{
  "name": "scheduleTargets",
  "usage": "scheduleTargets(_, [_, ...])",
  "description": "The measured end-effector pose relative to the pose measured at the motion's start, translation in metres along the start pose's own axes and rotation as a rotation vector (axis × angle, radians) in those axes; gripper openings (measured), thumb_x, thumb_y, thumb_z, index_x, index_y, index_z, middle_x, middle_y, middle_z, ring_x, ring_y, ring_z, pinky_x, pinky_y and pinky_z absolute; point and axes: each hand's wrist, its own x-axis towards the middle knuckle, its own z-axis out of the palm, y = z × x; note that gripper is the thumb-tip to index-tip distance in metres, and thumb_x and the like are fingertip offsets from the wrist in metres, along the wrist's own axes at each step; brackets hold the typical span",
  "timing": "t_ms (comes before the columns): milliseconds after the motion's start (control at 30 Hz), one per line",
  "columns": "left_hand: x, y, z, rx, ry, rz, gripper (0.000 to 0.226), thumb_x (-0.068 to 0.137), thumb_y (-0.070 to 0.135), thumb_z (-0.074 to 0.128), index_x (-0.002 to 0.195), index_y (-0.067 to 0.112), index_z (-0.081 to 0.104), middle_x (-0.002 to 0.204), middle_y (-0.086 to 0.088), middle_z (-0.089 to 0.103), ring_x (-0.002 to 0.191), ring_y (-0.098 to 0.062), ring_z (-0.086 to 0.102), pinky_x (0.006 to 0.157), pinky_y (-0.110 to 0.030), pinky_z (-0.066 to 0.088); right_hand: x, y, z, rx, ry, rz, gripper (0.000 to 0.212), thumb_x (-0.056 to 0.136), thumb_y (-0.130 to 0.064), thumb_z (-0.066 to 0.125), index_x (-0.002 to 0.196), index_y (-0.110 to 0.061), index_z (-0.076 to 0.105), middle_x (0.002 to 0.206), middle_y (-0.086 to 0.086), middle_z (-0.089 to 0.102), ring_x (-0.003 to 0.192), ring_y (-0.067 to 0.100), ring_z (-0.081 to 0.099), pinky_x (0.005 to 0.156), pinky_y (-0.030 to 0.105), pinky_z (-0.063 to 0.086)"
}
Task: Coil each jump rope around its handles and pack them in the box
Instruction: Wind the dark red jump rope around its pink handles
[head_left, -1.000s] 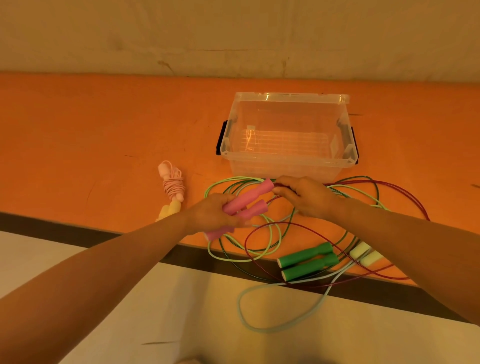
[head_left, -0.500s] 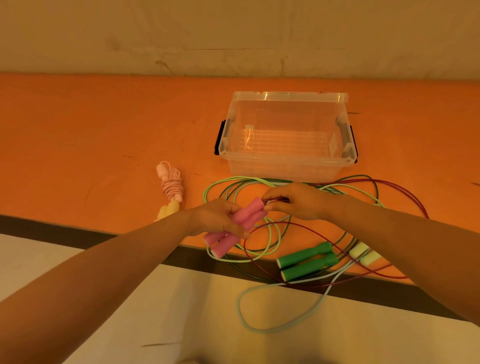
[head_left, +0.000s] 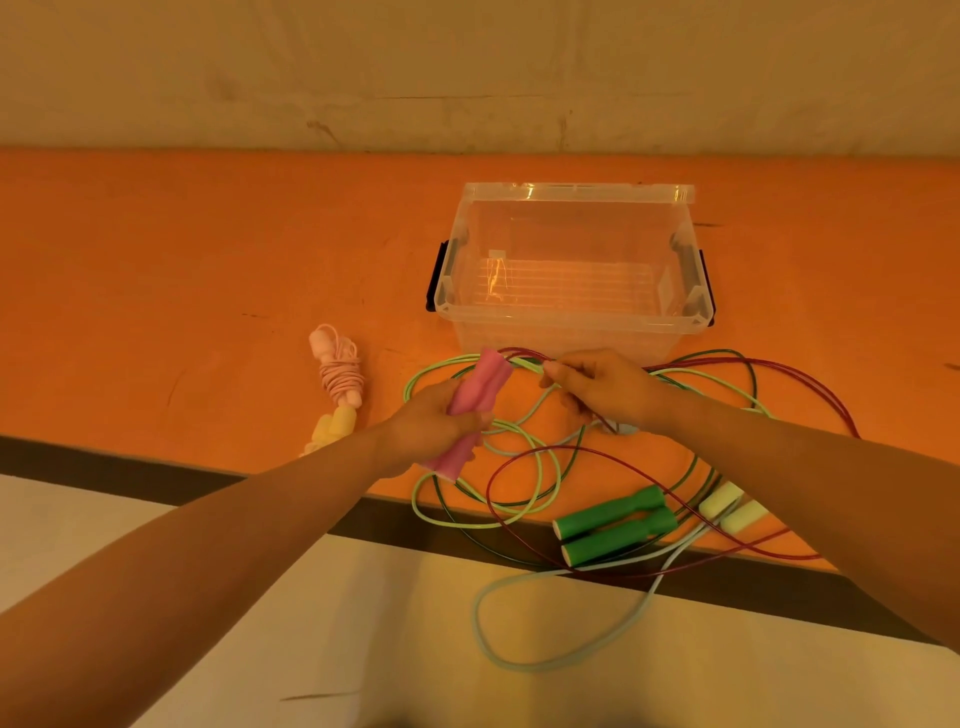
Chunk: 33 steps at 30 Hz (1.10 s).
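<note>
My left hand (head_left: 434, 423) grips the pair of pink foam jump-rope handles (head_left: 470, 413) w/ fingers curled round their middle, the handles side by side & tilted, top ends pointing away toward the clear plastic storage box (head_left: 571, 270). My right hand (head_left: 597, 387) pinches the thin dark-red rope (head_left: 670, 475) just beside the handles' top ends, thumb & fingers closed on it; the rope runs from the handle tops into my fingers, then loops off over the orange desk (head_left: 182, 270) to the right & back past the near edge. The box sits open-topped just beyond both hands, nothing inside as far as I can see. Under & around my hands lies a tangle: a light-green rope (head_left: 540, 478), a dark-green rope, a pale blue-white rope (head_left: 498, 660) hanging past the desk's edge. Two green foam handles (head_left: 618, 525) lie side by side near the front edge on the right, w/ two pale-yellow foam handles (head_left: 730, 509) just beside them. Left of my hands, an already coiled light-pink rope bundle (head_left: 340, 371) lies on the desk, w/ a yellow bundle (head_left: 332, 428) touching its near end.
</note>
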Motion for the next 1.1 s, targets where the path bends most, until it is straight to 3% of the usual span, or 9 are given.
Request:
scheduleTargets(100, [0.009,-0.002,0.003,-0.066,0.164,0.021,0.011,0.092,0.016,0.061,0.099,0.018,0.052,0.090,-0.011,0.062,0.072,-0.020,0.061,0.070,-0.038,0.054,0.003,-0.011,0.001,0.057,0.023,0.003,0.030,0.101,-0.029,0.043,0.097,-0.007,0.063,0.055,0.004,0.050,0.039,0.005,0.046,0.046,0.022,0.044])
scheduleTargets(267, [0.033,0.008,-0.034,-0.431,0.621,-0.010,0.024,0.091,0.010,0.060,0.113,0.005,0.050,0.087,-0.010,0.060,0.070,-0.021,0.060,0.062,-0.037,0.054,0.003,-0.006,-0.013,0.008,0.003,0.130,0.037,0.100,-0.036,0.044,0.089,-0.007,0.065,0.057,0.005,0.042,0.036,0.010,0.038,0.038,0.021,0.038])
scheduleTargets(333, [0.035,0.014,-0.055,-0.454,0.706,0.041,0.023,0.092,0.011,0.060,0.111,0.005,0.049,0.080,-0.007,0.059,0.064,-0.018,0.059,0.055,-0.034,0.054,0.000,-0.004,-0.020,-0.008,0.019,0.126,0.039,0.100,-0.038,0.043,0.081,-0.011,0.063,0.056,0.004,0.036,0.035,0.009,0.032,0.036,0.020,0.035])
scheduleTargets(433, [0.034,0.021,-0.059,-0.416,0.678,0.098,0.023,0.092,0.013,0.061,0.110,0.007,0.048,0.083,-0.006,0.060,0.066,-0.016,0.060,0.055,-0.033,0.054,0.000,-0.004,-0.026,-0.037,0.070,0.108,0.040,0.100,-0.039,0.042,0.083,-0.011,0.065,0.060,0.006,0.039,0.042,0.010,0.037,0.038,0.019,0.035])
scheduleTargets(633, [0.038,0.028,-0.025,-0.407,0.638,0.152,0.018,0.093,0.017,0.059,0.106,0.017,0.047,0.097,-0.008,0.061,0.090,-0.027,0.063,0.080,-0.044,0.055,0.002,-0.018,-0.012,0.178,-0.034,0.162,0.042,0.099,-0.043,0.041,0.097,-0.010,0.067,0.066,0.006,0.051,0.048,0.014,0.046,0.041,0.024,0.039])
scheduleTargets(800, [0.039,0.042,-0.003,-0.580,0.568,0.190,0.023,0.094,0.011,0.057,0.114,0.011,0.045,0.099,-0.010,0.060,0.080,-0.016,0.061,0.068,-0.029,0.054,0.004,-0.031,0.006,0.401,-0.150,0.226,0.052,0.099,-0.045,0.036,0.100,-0.004,0.066,0.082,0.013,0.067,0.069,0.023,0.062,0.056,0.035,0.054])
scheduleTargets(867, [0.038,0.045,0.001,-0.629,0.537,0.216,0.022,0.095,0.010,0.055,0.114,0.010,0.044,0.093,-0.007,0.059,0.076,-0.014,0.060,0.065,-0.026,0.053,0.006,-0.034,0.009,0.458,-0.102,0.207,0.043,0.100,-0.037,0.041,0.114,-0.002,0.061,0.097,0.014,0.068,0.078,0.023,0.064,0.063,0.037,0.056])
scheduleTargets(967, [0.036,0.047,0.008,-0.615,0.487,0.241,0.024,0.096,0.013,0.054,0.118,0.011,0.042,0.093,-0.005,0.060,0.080,-0.012,0.060,0.069,-0.025,0.052,0.008,-0.039,0.010,0.528,-0.052,0.210,0.035,0.095,-0.033,0.053,0.124,-0.013,0.053,0.114,0.010,0.064,0.090,0.025,0.066,0.060,0.041,0.059])
scheduleTargets(1100, [0.034,0.052,0.024,-0.634,0.407,0.246,0.026,0.097,0.018,0.052,0.121,0.014,0.042,0.100,-0.001,0.063,0.093,-0.018,0.061,0.082,-0.036,0.054,0.002,-0.045,0.015,0.336,-0.156,0.116,0.038,0.086,-0.025,0.069,0.119,-0.016,0.055,0.106,0.003,0.066,0.084,0.018,0.069,0.055,0.036,0.058])
